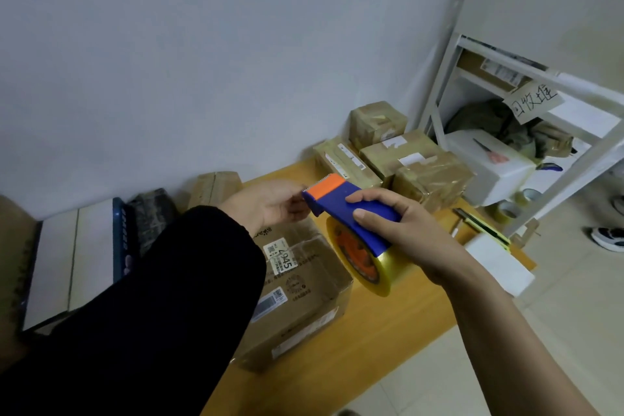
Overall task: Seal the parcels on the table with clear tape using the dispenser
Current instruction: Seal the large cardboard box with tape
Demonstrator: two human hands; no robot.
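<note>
Centre frame, we log the right hand (410, 233) clenched round the dispenser (351, 209) above the parcel (304, 284), cutter turned to the left hand (270, 204), presumably seeking the tape end; we cannot tell its grasp.

You have bare bench (388, 324) along the near edge, right of the large parcel (304, 287); taped parcels (405, 159) crowd the far right corner; a knife (479, 226) and white block (496, 263) sit at the right edge; a shelf rack (574, 159) stands just beyond.
</note>
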